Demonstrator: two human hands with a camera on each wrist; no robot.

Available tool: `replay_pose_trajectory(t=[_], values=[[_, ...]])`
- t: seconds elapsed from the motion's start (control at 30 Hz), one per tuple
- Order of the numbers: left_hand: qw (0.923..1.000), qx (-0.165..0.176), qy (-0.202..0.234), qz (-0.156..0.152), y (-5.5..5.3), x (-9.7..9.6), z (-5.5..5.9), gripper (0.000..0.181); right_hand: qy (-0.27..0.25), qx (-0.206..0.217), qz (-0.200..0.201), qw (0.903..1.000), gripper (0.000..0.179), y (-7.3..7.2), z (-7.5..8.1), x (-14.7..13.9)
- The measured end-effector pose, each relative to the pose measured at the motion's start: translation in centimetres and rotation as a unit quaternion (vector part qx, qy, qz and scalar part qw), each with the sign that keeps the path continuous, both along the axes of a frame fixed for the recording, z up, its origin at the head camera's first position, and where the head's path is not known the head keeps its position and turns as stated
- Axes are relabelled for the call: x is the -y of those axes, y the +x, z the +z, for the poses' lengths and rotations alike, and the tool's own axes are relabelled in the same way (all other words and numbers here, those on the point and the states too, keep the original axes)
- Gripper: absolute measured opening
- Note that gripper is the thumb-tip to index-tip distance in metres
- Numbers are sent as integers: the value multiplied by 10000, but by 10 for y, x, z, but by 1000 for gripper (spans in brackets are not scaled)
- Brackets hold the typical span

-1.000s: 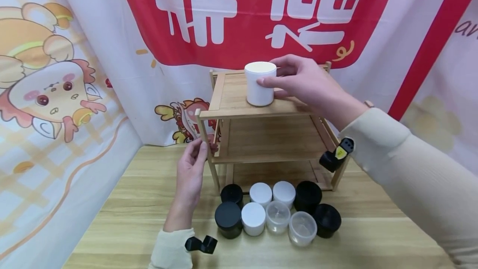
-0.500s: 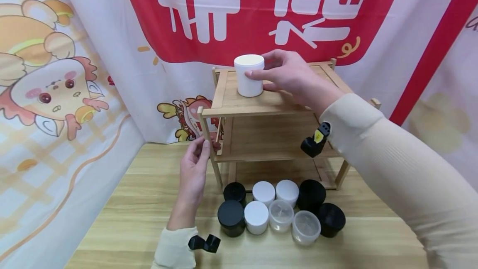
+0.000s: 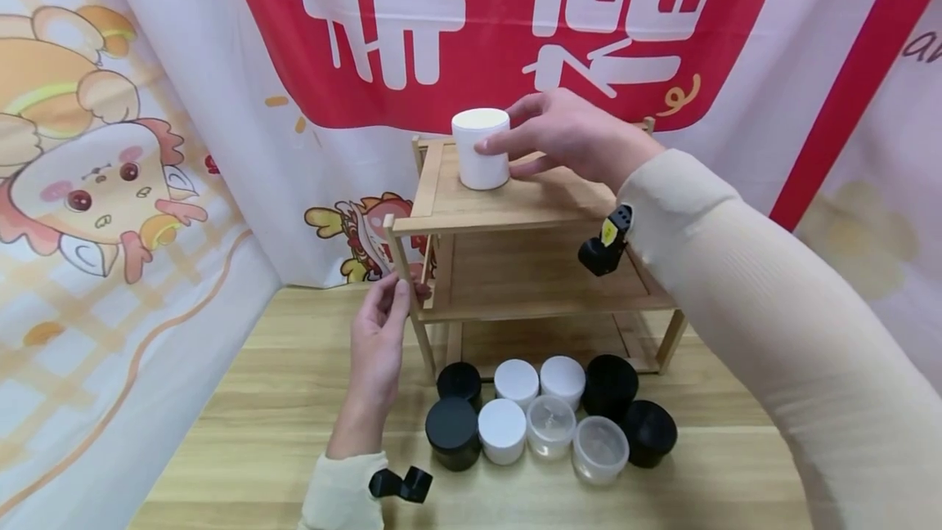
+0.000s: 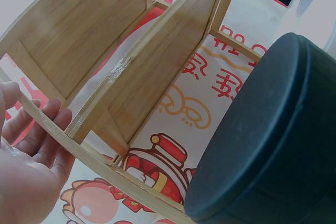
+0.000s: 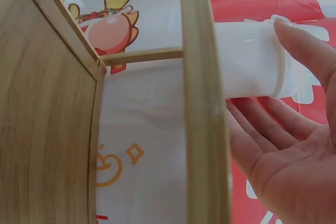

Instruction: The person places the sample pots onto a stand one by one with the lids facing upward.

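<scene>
A white lidded jar (image 3: pixel 480 172) stands upright at the left part of the top tier of a three-tier wooden rack (image 3: pixel 434 201). My right hand (image 3: pixel 570 139) holds it from the right, thumb at the near side and fingers behind; in the right wrist view the thumb lies by the lid edge of the jar (image 5: pixel 249 59). Down at the rack's left side, my left hand (image 3: pixel 377 342) grips the front post between thumb and fingers. The left wrist view shows those fingers (image 4: pixel 52 129) curled behind the post (image 4: pixel 100 169).
In front of the rack, short jars sit close together on the wooden table (image 3: pixel 243 424): several black ones (image 3: pixel 452 432), white ones (image 3: pixel 502 430) and two clear ones (image 3: pixel 599 450). A printed cloth (image 3: pixel 353 113) hangs right behind the rack.
My right hand has moved the white jar leftward and slightly back along the top tier. The left hand keeps its grip on the post.
</scene>
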State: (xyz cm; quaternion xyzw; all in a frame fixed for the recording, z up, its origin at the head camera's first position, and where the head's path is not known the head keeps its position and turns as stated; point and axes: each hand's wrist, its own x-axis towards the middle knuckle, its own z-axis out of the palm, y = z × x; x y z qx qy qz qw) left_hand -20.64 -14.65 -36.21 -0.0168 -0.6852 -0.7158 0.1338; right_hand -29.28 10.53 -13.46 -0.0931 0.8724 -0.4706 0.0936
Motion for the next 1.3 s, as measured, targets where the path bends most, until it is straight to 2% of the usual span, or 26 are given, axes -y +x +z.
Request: replay_pose_trajectory(t=[0.3,0.5,0.73,1.13,1.3], values=[[9998,-187,30,-9,2,-2,-1,35,15,-71,-35,10000,74,-3,-1,5],[9999,-131,10,80,1,-1,-1,40,-37,-56,-232,9997,72,-7,-5,15],[9999,-142,19,-12,0,1,-2,39,69,-97,-437,9990,69,-7,-4,25],[9999,-92,13,101,3,-1,1,41,97,-213,-521,9984,69,-11,-7,40],[10000,-43,36,15,4,0,3,44,110,-243,-565,9980,70,-12,-8,42]])
